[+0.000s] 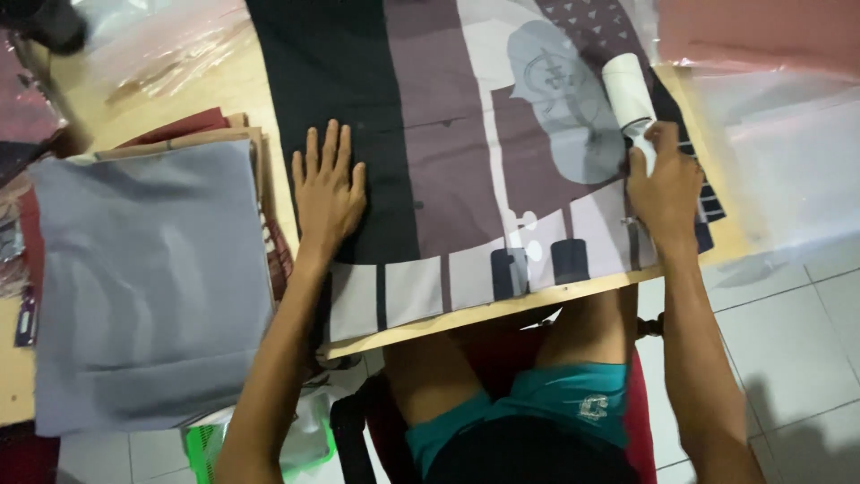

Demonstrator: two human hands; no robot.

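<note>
The right hand (665,184) is closed around the handle of a white cylindrical lint roller (627,90), whose roll sticks out beyond the knuckles, away from the person and slightly to their left. Its long axis therefore runs nearly straight away from the body, and the roll rests on the printed dark fabric panel with black, mauve and pale grey stripes (448,161) near the cloth's right edge. The left hand (328,193) lies flat, fingers spread and holding nothing, pressing the black part of the same cloth well to the left of the roller; the right hand is plainly the nearer one to the tool. The cloth is spread over a pale wooden worktop (502,309). To the left sits a stack of folded grey fabric (148,278), and crinkled clear plastic sheeting (779,152) lies at the right.
</note>
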